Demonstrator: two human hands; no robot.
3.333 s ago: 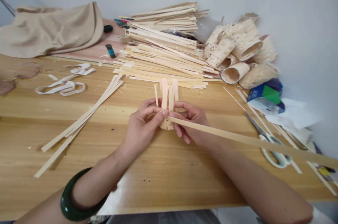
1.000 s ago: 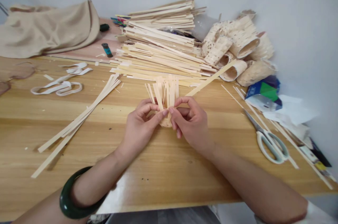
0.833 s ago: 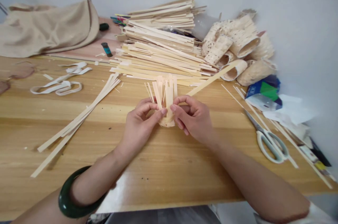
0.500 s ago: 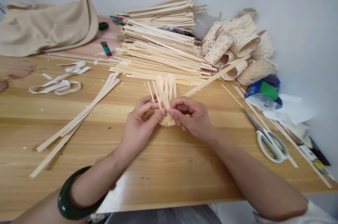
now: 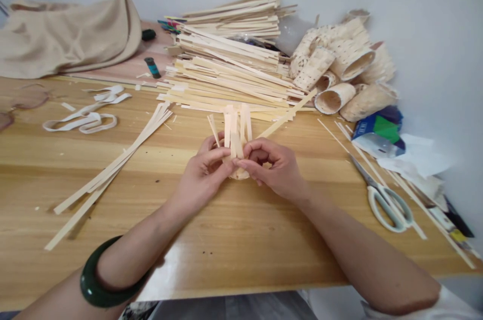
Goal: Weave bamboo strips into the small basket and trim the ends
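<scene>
Between my hands stands a small, partly woven basket [image 5: 239, 175] of pale wood strips, its upright strips [image 5: 246, 124] rising and fanning a little. My left hand [image 5: 207, 166] grips its left side, thumb at the front and fingers behind. From the right, my right hand [image 5: 272, 165] pinches at the front of the basket, thumb and forefinger closed near the left thumb. A long flat strip [image 5: 289, 116] runs from behind my right fingers up to the right. My fingers hide much of the woven wall.
Bundles of strips [image 5: 230, 78] lie at the back, beside several woven tubes [image 5: 334, 98]. Scissors [image 5: 385, 199] and narrow strips are on the right. Loose strips [image 5: 124, 159], a white ribbon [image 5: 88, 121], a thread spool [image 5: 152, 67] and beige cloth [image 5: 71, 33] are on the left.
My right thumb and forefinger have shifted slightly left across the basket's front. The long strip has drawn left, its far end now short of the woven tubes. The uprights stand differently.
</scene>
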